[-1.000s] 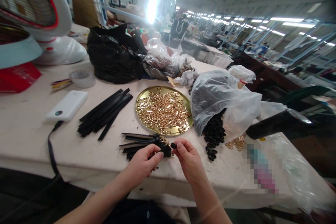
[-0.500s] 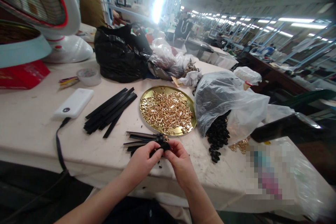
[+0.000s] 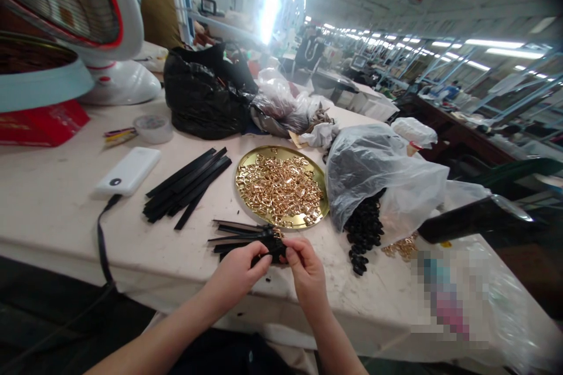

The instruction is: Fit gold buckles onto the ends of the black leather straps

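Note:
My left hand point(image 3: 237, 272) and my right hand point(image 3: 308, 272) are close together near the table's front edge. Thumb and fingers of the left are pinched on a short black strap point(image 3: 276, 253). At its other end, my right fingertips close on the same strap. Just behind them lies a bundle of black strips point(image 3: 240, 229), with small gold metal fittings point(image 3: 278, 233) at its right end. Beyond it, a round gold tray point(image 3: 259, 154) holds a heap of gold fittings point(image 3: 281, 187). The hands partly hide the strap and the bundle.
Loose black strips point(image 3: 187, 184) and a white power bank point(image 3: 128, 172) with a cord lie left. A clear plastic bag point(image 3: 365, 152) spills small black pieces point(image 3: 364, 231) at right. Behind stand a black bag point(image 3: 206, 94) and a fan point(image 3: 127, 82). A person point(image 3: 159, 12) sits far back.
My hands have drawn slightly apart, with more of the black strap showing between them. The right hand has shifted a little to the right. The camera view has moved slightly.

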Motion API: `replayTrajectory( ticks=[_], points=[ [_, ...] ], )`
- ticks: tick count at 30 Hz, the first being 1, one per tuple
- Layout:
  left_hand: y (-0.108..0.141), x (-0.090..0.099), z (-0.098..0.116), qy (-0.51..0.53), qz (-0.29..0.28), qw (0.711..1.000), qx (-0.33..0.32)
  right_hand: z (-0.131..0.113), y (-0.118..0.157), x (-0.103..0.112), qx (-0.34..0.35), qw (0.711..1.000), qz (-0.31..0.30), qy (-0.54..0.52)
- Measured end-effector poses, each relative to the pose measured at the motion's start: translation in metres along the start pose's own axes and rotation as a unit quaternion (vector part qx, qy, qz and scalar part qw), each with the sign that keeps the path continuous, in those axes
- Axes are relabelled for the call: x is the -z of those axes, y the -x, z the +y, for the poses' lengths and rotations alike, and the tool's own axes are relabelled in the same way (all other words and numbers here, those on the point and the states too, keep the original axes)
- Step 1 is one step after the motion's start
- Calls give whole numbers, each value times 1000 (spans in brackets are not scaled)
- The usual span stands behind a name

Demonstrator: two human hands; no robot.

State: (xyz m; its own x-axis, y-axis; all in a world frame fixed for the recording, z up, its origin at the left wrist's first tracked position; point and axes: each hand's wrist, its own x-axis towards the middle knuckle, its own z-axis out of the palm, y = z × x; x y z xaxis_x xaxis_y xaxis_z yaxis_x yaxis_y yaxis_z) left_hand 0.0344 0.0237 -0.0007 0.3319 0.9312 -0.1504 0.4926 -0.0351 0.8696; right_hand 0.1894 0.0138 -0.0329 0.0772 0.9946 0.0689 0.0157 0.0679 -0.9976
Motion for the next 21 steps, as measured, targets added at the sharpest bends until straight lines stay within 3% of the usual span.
replayTrajectory(
  ticks=[4,9,11,14,18,21],
  points=[
    [-2,3,-1,-20,-18,1000,3,3,0,3,9,1000,-21,-2],
    [-5,1,-5,52,-72,994,61,4,7,2,118,986,6,118],
    [-5,1,-5,72,-72,992,68,4,8,1,80,992,18,93],
    [-4,1,-4,55,-57,996,43,6,5,0,-49,998,14,-34],
    [-3,2,-3,32,-50,998,31,10,1,-2,-181,967,-32,-177],
    [-4,0,-7,34,-45,998,38,10,2,-3,-184,968,-32,-164]
  ],
)
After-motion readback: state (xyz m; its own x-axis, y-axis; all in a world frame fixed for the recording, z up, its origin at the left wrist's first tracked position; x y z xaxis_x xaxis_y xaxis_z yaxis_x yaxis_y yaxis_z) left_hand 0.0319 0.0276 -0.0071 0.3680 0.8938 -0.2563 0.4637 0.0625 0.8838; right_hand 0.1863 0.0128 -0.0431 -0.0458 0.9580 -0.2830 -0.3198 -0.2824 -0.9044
